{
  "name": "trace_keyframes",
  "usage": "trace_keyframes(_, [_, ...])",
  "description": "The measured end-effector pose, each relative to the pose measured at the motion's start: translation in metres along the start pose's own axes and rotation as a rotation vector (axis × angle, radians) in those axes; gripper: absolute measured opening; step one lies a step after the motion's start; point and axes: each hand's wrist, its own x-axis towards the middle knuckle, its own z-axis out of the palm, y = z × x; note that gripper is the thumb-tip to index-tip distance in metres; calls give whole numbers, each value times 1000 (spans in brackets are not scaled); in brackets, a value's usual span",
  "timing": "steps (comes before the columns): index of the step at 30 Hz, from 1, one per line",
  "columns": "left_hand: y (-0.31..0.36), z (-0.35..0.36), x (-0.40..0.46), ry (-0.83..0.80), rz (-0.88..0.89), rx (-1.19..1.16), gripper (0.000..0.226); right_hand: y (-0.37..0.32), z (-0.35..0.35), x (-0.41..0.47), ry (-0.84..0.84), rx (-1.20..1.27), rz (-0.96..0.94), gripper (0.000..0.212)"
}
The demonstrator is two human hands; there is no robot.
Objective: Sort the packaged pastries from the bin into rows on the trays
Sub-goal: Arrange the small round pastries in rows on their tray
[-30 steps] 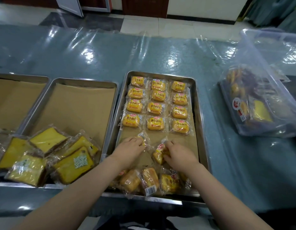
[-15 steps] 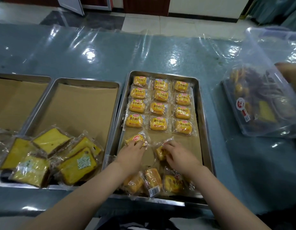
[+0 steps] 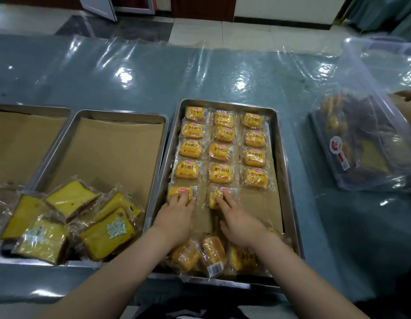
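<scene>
Steel tray (image 3: 283, 171): flat under straight left hand (image 3: 174, 218) fingers, one yellow bun packet (image 3: 181, 194); under extended right hand (image 3: 240, 221) fingers, a second packet (image 3: 219, 197), neither gripped.

Right tray: bare paper only at the right of the fifth row

On the right tray (image 3: 284, 180), four rows of buns (image 3: 223, 153) fill the far half; the left hand (image 3: 174, 217) and right hand (image 3: 240, 221) press two packets beside each other in the fifth row, leaving brown paper open to their right. Loose buns (image 3: 213, 252) crowd the near edge. The middle tray (image 3: 121, 113) is free at its far part, cake slices (image 3: 84, 217) heaped near. The bin (image 3: 370, 139) stands well apart at right.
</scene>
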Motion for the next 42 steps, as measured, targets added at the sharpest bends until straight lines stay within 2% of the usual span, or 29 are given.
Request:
trace_keyframes(8, [-5, 0, 3, 10, 11, -35, 62, -7, 7, 4, -27, -45, 6, 78])
trace_keyframes(14, [-1, -8, -1, 114, 3, -65, 55, 5, -8, -6, 103, 222, 13, 65])
trace_keyframes(18, [12, -13, 0, 167, 25, -82, 51, 26, -23, -18, 180, 279, 86, 62])
trace_keyframes(26, [53, -15, 8, 93, 175, -131, 61, 64, -41, -50, 227, 384, 211, 51])
trace_keyframes(32, [65, -11, 16, 17, 157, -58, 65, 87, -34, -68, 187, 393, 258, 43])
trace_keyframes(36, [62, -10, 15, 61, 128, -37, 56, 98, -30, -78, 181, 400, 276, 32])
trace_keyframes(42, [71, -14, 13, 121, 139, -74, 53, 99, -32, -83, 48, 346, 273, 36])
